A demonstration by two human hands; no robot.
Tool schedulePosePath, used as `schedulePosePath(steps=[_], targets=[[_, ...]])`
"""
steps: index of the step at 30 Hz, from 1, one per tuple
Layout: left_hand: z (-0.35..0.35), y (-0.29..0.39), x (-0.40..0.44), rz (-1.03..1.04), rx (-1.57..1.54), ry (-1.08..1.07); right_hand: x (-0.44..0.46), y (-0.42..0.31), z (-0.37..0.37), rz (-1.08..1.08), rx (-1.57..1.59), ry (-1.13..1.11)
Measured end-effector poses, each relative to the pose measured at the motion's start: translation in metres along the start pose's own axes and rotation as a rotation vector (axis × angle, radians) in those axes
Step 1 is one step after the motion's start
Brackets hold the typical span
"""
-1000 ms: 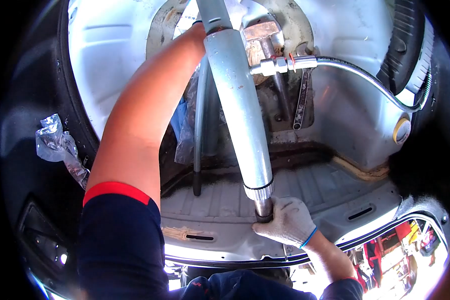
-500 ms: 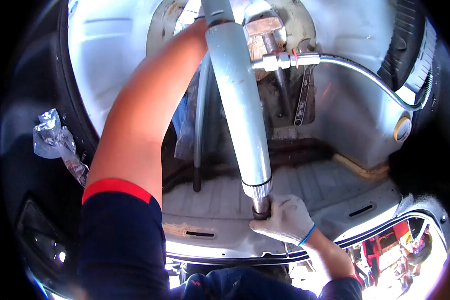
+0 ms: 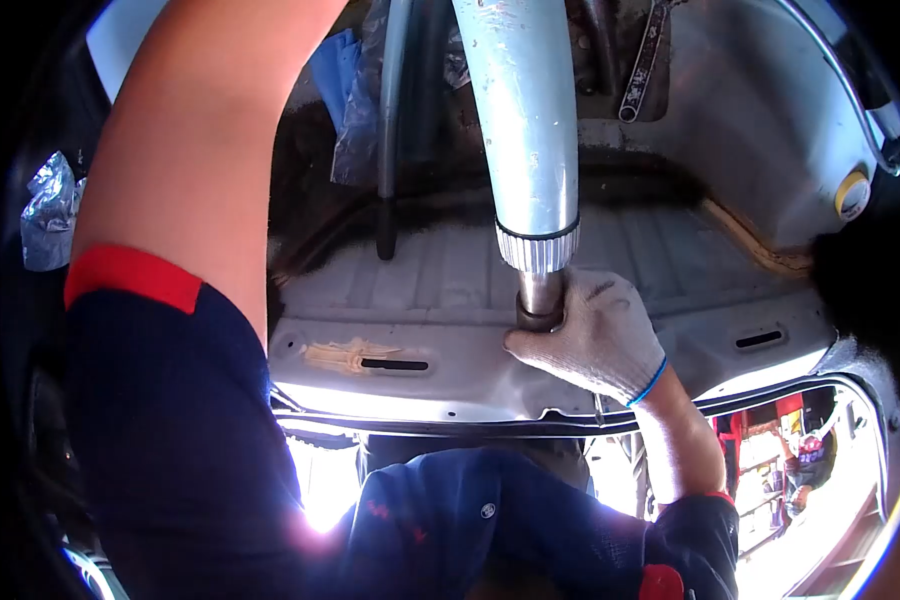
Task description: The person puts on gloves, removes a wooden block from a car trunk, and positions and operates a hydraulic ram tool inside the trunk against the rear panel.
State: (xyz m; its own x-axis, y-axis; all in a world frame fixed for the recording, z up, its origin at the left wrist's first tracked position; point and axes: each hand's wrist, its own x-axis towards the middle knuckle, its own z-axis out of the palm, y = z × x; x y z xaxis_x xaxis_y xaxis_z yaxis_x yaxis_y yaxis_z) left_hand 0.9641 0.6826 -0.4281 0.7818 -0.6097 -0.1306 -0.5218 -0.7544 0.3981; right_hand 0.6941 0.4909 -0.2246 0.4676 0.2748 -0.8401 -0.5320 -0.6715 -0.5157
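The rod end (image 3: pixel 540 290) of a hydraulic cylinder (image 3: pixel 526 130) is clasped by the gloved right hand (image 3: pixel 595 335), above the car-boot floor (image 3: pixel 430 290). The left hand is cut off by the view's top edge; its grip cannot be told. Marks on the wrench (image 3: pixel 645 65) and round shirt emblem (image 3: pixel 487 510) are too small to be read.

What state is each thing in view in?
Cylinder: far end cut off by frame
Rod: protruding from the cylinder
Right grip: gloved, closed on the rod's end
Left grip: out of view
Wrench: lying down
Hose: bent
Leftmost plastic wrapper: crumpled
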Motion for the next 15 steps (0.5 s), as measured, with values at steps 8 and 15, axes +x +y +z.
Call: schedulePosePath(steps=[8, 15], targets=[[0.003, 0.000, -0.021, -0.042, -0.068, -0.037, 0.004, -0.001, 0.000, 0.051, 0.052, -0.045], [0.003, 0.000, -0.030, -0.062, -0.099, -0.062, 0.005, 0.002, 0.001, 0.026, 0.031, -0.030]])
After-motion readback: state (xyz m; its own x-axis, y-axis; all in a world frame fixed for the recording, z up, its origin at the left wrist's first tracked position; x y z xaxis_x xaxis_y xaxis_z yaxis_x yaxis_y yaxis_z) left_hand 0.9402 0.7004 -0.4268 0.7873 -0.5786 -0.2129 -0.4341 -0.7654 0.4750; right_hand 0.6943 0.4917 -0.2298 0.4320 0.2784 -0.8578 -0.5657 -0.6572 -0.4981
